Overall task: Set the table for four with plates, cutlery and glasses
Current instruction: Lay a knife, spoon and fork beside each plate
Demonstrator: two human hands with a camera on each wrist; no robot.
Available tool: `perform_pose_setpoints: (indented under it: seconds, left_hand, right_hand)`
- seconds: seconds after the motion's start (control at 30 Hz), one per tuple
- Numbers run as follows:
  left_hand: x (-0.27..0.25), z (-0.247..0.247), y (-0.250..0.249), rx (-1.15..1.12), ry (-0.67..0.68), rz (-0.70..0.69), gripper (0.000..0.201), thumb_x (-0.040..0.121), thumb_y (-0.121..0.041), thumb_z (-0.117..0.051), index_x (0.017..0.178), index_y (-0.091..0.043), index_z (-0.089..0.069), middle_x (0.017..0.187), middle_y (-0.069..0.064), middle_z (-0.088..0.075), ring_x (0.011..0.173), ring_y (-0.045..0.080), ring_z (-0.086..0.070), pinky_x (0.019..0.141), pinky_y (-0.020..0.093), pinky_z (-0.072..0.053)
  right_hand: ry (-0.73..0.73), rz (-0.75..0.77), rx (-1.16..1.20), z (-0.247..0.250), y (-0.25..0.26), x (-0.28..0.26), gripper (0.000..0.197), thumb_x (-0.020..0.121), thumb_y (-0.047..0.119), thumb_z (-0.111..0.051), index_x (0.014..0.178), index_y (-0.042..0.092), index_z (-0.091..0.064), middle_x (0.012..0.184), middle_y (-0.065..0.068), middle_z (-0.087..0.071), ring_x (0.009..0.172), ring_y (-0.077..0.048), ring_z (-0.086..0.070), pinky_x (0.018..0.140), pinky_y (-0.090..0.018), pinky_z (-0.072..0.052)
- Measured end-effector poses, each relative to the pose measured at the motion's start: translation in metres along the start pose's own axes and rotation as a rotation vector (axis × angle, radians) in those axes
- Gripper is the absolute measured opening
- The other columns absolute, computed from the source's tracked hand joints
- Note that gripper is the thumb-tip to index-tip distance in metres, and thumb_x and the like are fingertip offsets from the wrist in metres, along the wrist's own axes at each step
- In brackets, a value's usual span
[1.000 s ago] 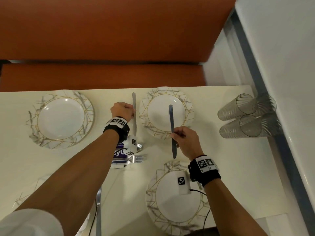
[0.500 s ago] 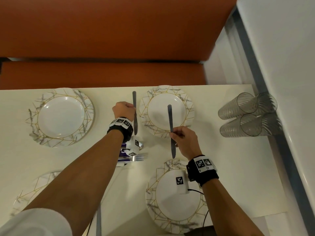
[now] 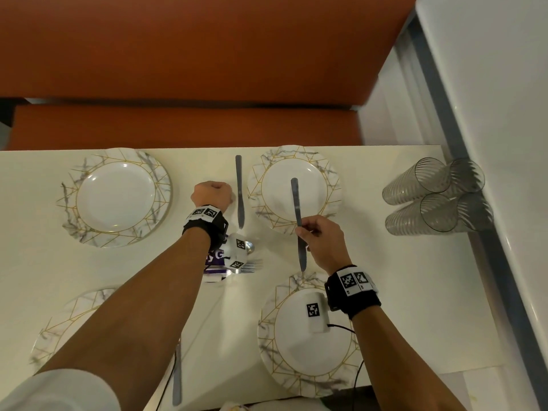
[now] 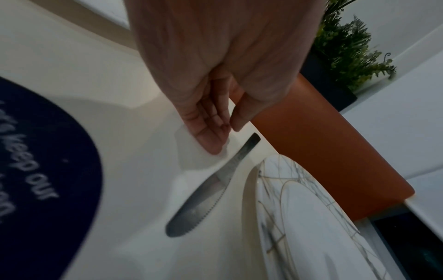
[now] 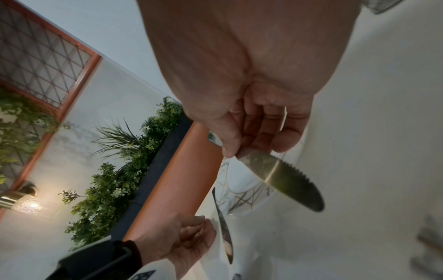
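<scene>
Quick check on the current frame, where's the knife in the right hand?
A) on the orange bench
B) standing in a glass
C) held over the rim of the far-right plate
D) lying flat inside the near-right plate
C: the right hand pinches the knife mid-length, its handle end over the far-right plate.

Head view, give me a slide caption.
Right hand holds a knife over the far plate; another knife lies beside it.

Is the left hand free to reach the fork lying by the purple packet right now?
Probably yes. The left hand holds nothing; the knife beside it lies on the table. The fork lies just behind the left wrist, partly under the wrist camera, so the hand would only need to draw back.
</scene>
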State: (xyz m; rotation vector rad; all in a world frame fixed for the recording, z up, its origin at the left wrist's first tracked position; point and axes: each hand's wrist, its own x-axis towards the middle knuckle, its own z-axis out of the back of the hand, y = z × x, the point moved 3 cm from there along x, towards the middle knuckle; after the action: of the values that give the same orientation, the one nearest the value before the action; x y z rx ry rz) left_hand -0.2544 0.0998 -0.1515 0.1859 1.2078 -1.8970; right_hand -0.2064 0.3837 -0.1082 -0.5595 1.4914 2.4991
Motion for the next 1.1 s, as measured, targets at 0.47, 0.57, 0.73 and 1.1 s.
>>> perform_pose_setpoints:
  seconds: [0.47, 0.57, 0.73, 1.1]
  left_hand:
    - [-0.069, 0.090, 0.051, -0.165, 0.306, -0.270, 0.016, 0.100, -0.027, -0.065, 0.108, -0.018, -0.076, 0.095, -0.001, -0.079, 0.077, 0.011, -0.074, 0.070, 0.026, -0.057]
    - [-0.074, 0.122, 0.065, -0.312, 0.336, -0.230, 0.017, 0.097, -0.023, -0.071, 0.108, -0.011, -0.075, 0.095, 0.007, -0.079, 0.078, 0.015, -0.074, 0.068, 0.029, -0.058]
    - [-0.057, 0.192, 0.100, -0.401, 0.307, -0.202, 0.015, 0.088, -0.011, -0.079, 0.102, -0.010, -0.075, 0.092, 0.010, -0.079, 0.082, 0.017, -0.076, 0.070, 0.027, -0.059]
    - [0.041, 0.342, 0.139, -0.451, 0.089, -0.150, 0.012, 0.091, 0.001, -0.072, 0.101, -0.004, -0.075, 0.081, 0.008, -0.074, 0.067, 0.014, -0.071, 0.065, 0.028, -0.062]
  right_hand:
    - [0.004, 0.227, 0.028, -0.124, 0.077, -0.034, 0.015, 0.090, 0.016, -0.072, 0.103, 0.008, -0.073, 0.088, 0.000, -0.073, 0.080, -0.007, -0.067, 0.072, -0.015, -0.053]
    - [0.021, 0.242, 0.029, -0.170, 0.095, -0.052, 0.013, 0.091, 0.015, -0.071, 0.102, 0.009, -0.073, 0.089, 0.000, -0.074, 0.080, -0.006, -0.069, 0.072, -0.015, -0.053]
    - [0.055, 0.172, 0.099, -0.248, 0.123, -0.087, 0.013, 0.091, 0.017, -0.073, 0.103, 0.013, -0.073, 0.092, -0.002, -0.075, 0.083, -0.008, -0.069, 0.070, -0.013, -0.051]
    - [0.182, 0.124, 0.044, -0.360, 0.169, -0.121, 0.021, 0.092, 0.002, -0.060, 0.099, 0.015, -0.075, 0.092, -0.008, -0.074, 0.068, -0.015, -0.066, 0.063, -0.013, -0.051]
